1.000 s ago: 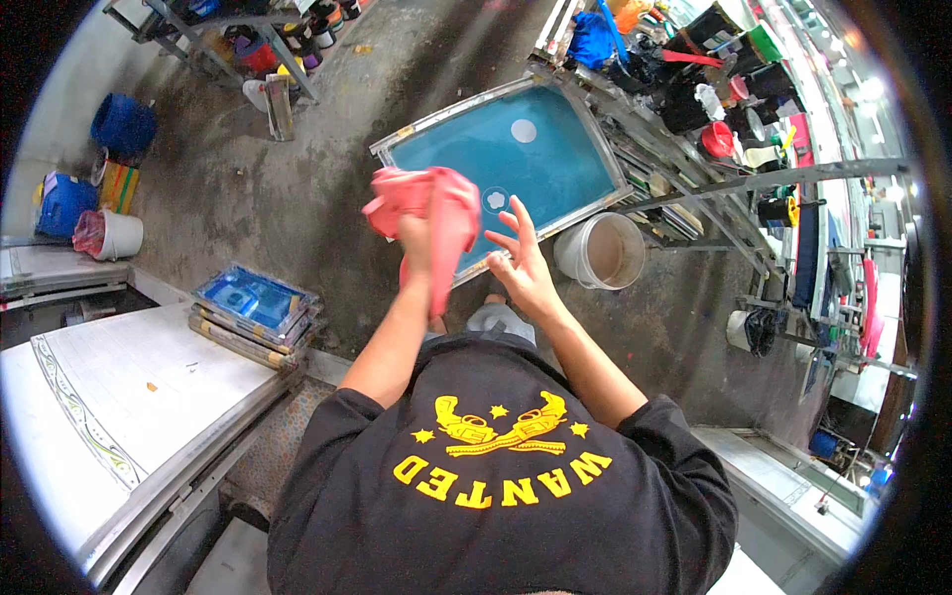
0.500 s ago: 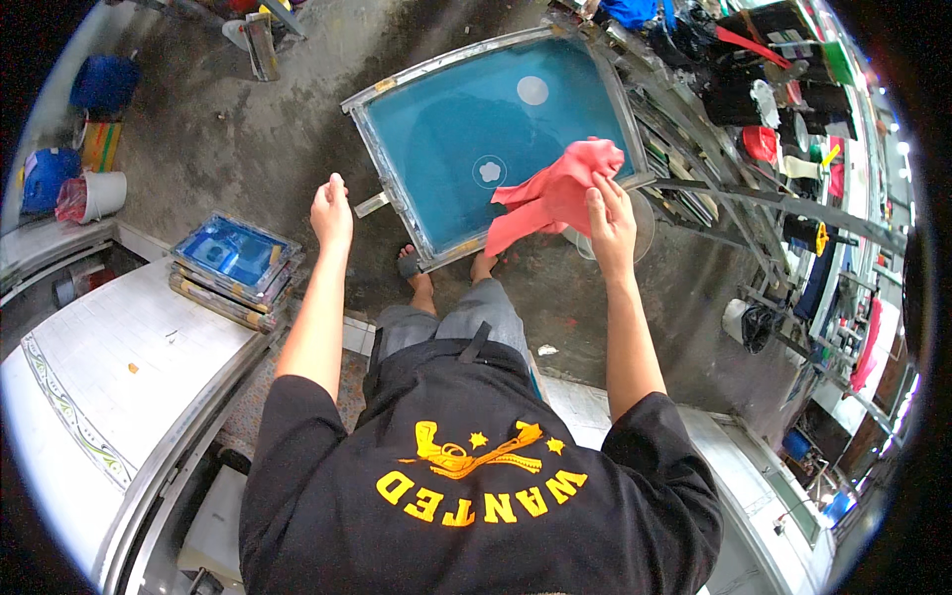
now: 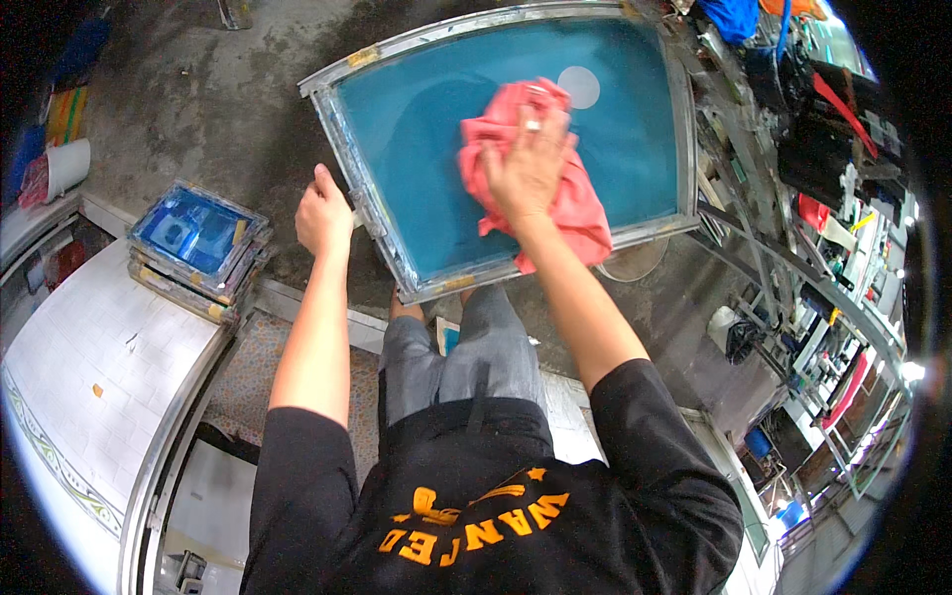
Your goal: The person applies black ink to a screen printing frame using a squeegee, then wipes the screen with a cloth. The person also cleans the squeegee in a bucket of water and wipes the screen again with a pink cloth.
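Observation:
A large screen-printing frame (image 3: 349,164) with blue mesh (image 3: 426,169) is tilted in front of my legs. A pale round patch (image 3: 578,87) shows on its upper right part. My right hand (image 3: 526,174) lies with fingers stretched out on a crumpled pink-red cloth (image 3: 585,213), pressing it against the mesh. The hand is slightly blurred, and a ring shows on one finger. My left hand (image 3: 324,211) is closed beside the frame's left edge, its thumb up. It appears to grip the small handle there, which its fingers mostly cover.
A stack of smaller blue screens (image 3: 198,243) sits at the left, by a white tiled surface (image 3: 129,332). Farther left is a white bucket (image 3: 67,167). Metal racks (image 3: 793,253) and assorted items crowd the right side.
My right hand has brought the cloth left onto the mesh and flattened over it. My left hand has closed in on the frame's edge. The frame appears larger and nearer, and the small lower patch is covered.

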Demonstrator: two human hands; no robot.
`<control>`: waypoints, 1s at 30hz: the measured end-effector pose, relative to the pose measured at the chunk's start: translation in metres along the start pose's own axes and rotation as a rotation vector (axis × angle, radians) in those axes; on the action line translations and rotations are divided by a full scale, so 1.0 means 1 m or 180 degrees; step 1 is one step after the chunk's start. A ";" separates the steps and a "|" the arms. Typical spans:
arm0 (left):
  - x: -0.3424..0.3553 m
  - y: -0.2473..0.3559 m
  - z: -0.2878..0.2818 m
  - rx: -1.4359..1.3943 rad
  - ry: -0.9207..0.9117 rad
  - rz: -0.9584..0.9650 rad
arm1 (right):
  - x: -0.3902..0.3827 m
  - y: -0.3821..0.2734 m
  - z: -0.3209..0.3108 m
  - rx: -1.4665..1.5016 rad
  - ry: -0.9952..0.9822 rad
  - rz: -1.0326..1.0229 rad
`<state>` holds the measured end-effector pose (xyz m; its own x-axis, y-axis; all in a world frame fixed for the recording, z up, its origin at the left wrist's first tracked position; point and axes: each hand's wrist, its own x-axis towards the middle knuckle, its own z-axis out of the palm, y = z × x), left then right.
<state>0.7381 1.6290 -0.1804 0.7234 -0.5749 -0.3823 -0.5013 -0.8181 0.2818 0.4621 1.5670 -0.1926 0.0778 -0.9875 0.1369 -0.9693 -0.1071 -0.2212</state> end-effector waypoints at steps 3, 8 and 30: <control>0.012 -0.005 0.014 -0.0083 0.0077 0.0142 | -0.010 -0.059 0.015 0.0629 -0.0272 -0.0605; 0.005 0.005 0.007 -0.0101 0.0105 0.0141 | -0.097 -0.048 -0.007 0.1018 -0.1630 -0.1760; 0.003 -0.007 0.011 -0.0281 0.0215 0.0047 | -0.083 -0.039 -0.013 0.0984 -0.2275 -0.2405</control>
<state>0.7387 1.6333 -0.1932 0.7481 -0.5823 -0.3182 -0.4704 -0.8036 0.3646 0.4902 1.6549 -0.1830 0.8447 -0.4822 -0.2322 -0.5209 -0.6414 -0.5632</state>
